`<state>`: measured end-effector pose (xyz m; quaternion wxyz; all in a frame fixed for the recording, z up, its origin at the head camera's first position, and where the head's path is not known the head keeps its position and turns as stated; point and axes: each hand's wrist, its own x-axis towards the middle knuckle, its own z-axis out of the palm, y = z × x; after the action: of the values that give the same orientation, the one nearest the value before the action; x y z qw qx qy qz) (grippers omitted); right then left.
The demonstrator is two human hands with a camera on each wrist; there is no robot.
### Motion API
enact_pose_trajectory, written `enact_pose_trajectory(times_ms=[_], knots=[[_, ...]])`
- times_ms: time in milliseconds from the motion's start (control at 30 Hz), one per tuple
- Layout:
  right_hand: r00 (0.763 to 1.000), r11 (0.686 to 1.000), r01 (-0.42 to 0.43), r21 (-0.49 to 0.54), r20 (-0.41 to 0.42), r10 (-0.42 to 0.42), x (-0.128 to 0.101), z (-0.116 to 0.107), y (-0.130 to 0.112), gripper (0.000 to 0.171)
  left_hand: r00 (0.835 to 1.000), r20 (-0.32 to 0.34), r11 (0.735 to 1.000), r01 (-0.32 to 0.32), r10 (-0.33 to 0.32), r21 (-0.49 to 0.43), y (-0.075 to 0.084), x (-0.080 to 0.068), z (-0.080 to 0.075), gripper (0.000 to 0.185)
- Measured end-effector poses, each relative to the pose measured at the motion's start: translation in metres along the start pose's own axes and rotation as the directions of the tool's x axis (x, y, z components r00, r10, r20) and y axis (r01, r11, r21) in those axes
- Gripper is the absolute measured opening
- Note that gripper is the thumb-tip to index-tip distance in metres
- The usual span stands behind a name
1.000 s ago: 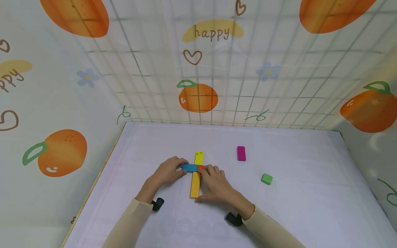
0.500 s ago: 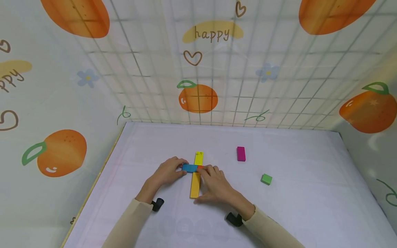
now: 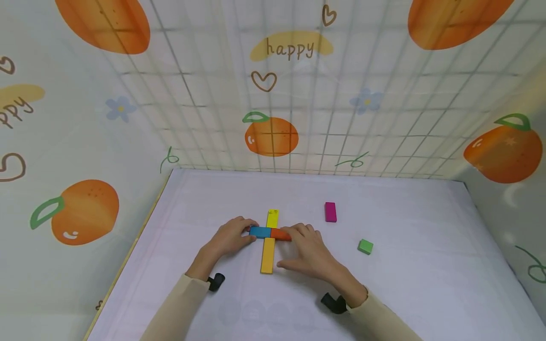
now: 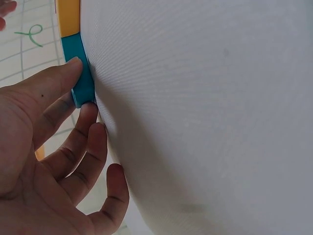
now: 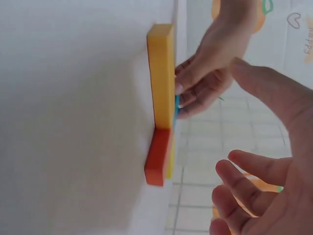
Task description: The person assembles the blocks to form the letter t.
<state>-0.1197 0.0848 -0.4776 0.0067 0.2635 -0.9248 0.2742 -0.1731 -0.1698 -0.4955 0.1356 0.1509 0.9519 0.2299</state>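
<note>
Now the left hand pinches the blue block's end, while the right hand hovers spread just beside the orange block. Both blocks lie across the yellow bar mid-table; magenta and green blocks sit apart at right.

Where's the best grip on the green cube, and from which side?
Pinch the green cube across two opposite side faces, coming from above. It is small, sits flat on the white table and stands apart from the other blocks, so every side looks free. The right hand is nearest.
</note>
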Motion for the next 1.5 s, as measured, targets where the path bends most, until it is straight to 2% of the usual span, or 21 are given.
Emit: enact_pose_trajectory(times_ms=[367,800,1067,1267,1500], knots=[[0.996,0.997,-0.067,-0.032,-0.062,0.065,-0.019,-0.018,0.010,0.073,1.000,-0.006,1.000,0.014,-0.014,0.004,0.000,-0.001,0.001,0.035],[0.985,0.996,-0.083,0.039,-0.151,0.088,-0.044,-0.035,0.033,0.063,1.000,-0.004,1.000,0.015,-0.015,-0.003,0.000,-0.001,0.002,0.035],[0.978,0.994,-0.074,0.079,-0.190,0.088,-0.058,-0.041,0.051,0.060,1.000,-0.009,1.000,0.010,-0.010,-0.013,0.000,-0.001,0.002,0.034],[0.973,0.997,-0.061,0.052,-0.219,0.071,-0.068,-0.044,0.068,0.057,1.000,-0.015,1.000,0.001,-0.001,-0.012,-0.001,-0.001,0.002,0.034],[0.967,0.995,-0.087,0.046,-0.235,0.095,-0.079,-0.046,0.088,0.054,1.000,-0.014,1.000,0.000,0.000,-0.005,-0.002,-0.002,0.002,0.035]])
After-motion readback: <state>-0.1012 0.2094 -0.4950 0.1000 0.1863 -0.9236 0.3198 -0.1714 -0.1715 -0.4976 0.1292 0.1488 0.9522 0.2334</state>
